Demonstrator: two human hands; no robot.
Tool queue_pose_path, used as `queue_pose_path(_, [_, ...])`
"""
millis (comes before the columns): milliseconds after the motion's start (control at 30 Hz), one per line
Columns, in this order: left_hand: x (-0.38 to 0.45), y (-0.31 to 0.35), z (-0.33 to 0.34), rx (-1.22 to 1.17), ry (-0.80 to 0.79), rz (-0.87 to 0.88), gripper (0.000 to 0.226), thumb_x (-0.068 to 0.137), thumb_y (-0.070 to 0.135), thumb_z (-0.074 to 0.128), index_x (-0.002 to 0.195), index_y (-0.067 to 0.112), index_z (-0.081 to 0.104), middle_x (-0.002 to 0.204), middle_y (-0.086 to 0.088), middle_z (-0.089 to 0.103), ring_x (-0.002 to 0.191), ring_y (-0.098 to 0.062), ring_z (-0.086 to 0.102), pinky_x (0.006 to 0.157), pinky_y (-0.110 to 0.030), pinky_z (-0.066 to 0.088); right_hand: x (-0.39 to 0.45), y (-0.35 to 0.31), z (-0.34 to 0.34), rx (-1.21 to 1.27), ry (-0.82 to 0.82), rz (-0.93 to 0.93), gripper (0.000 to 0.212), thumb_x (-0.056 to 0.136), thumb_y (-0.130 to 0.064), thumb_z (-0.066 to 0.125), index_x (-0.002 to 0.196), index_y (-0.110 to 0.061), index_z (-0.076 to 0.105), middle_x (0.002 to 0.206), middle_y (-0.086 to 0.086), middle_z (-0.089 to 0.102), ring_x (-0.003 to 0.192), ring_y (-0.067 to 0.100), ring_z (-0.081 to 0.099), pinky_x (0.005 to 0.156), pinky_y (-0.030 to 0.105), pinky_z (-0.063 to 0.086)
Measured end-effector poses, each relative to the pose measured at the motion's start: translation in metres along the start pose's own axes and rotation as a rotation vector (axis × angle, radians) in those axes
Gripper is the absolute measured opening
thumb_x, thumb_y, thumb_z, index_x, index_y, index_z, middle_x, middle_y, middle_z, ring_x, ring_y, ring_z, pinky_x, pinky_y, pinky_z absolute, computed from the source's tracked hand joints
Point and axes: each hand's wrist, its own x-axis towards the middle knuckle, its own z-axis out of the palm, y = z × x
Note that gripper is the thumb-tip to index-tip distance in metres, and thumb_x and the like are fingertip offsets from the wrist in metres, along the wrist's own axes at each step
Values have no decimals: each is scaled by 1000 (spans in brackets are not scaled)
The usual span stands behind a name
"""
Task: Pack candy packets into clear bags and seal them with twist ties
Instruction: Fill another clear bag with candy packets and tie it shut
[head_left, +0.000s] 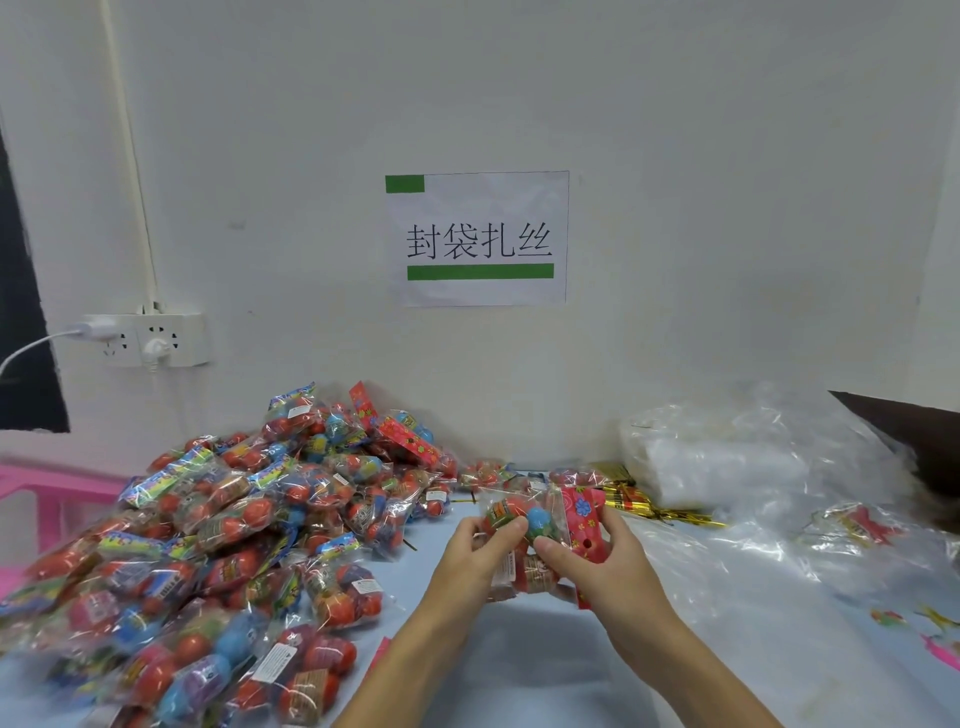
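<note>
Fingers (511, 527) of the left hand (470, 558) and right hand (597, 558) are clamped on one candy packet (540, 519), held just above the surface (524, 649). Left of the packet: one large pile of packets (234, 530), too many to count. Right of it: one bundle of gold twist ties (654, 506), then one heap of clear bags (737, 457).

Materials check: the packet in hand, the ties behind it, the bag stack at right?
Packet: thin clear glossy film, likely plastic; it crinkles and glints, with a red printed header that could be card. Ties: shiny gold metallic strips, probably foil over wire. Bag stack: clear soft plastic film, hazy where layered.
</note>
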Motion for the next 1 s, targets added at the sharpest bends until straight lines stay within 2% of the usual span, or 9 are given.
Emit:
queue_pose_path(100, [-2,2,1,-17,-9,-4,61,70,59,78,117,23,61,108,-3,74,93,-21,74,75,-36,58,-2,2,2,8,-47,-27,52,79,-20,84,123,-30,56,97,-5,77,85,15,76,64,26,60])
queue_pose_path(200, [-4,4,6,23,100,24,72,57,74,70,106,22,64,91,1,75,77,-16,74,57,-27,52,-4,3,4,-8,-63,-48,48,80,-21,83,118,-34,57,96,-9,76,86,12,75,64,22,59])
queue_pose_path(300, [-3,3,9,53,164,87,71,56,76,66,98,18,64,72,5,71,59,-9,67,48,-23,47,-3,3,4,-29,-75,-50,46,79,-25,84,115,-36,58,96,-8,76,88,15,75,71,31,61])
queue_pose_path(400, [-3,3,10,63,163,140,69,60,75,64,98,17,62,63,10,69,52,-4,63,46,-20,45,-2,3,4,-44,-75,-51,47,76,-32,85,113,-40,58,94,-9,76,87,17,74,78,40,63])
queue_pose_path(567, [-3,3,10,62,179,189,63,65,72,61,100,19,60,69,10,69,56,0,63,47,-16,44,-4,-2,6,-6,-123,-61,71,57,-54,91,118,-42,55,98,-10,75,91,15,74,80,40,63])
queue_pose_path(667, [-4,4,12,47,159,205,56,72,63,61,101,16,58,72,8,65,54,1,62,46,-15,45,-7,-4,7,0,-130,-90,73,58,-44,95,119,-36,54,97,-9,75,88,13,74,67,25,59])
queue_pose_path(767, [-5,4,13,59,129,202,54,76,61,59,103,15,57,73,7,65,55,-1,62,47,-19,47,-7,-3,6,8,-96,-93,58,69,-29,90,116,-32,58,95,-7,76,83,11,74,61,17,54])
queue_pose_path(900, [-4,2,12,-11,127,186,62,66,65,66,105,16,64,93,-1,75,83,-14,73,64,-28,58,-5,-3,4,-1,-73,-86,49,75,-22,87,116,-28,62,96,-2,77,85,15,75,65,22,57])
queue_pose_path(1000, [-4,2,12,-73,165,156,68,58,67,68,104,17,66,95,-3,75,87,-17,74,73,-35,61,-4,-3,4,-37,-76,-91,51,70,-23,90,113,-27,63,94,-4,77,86,17,75,70,32,62])
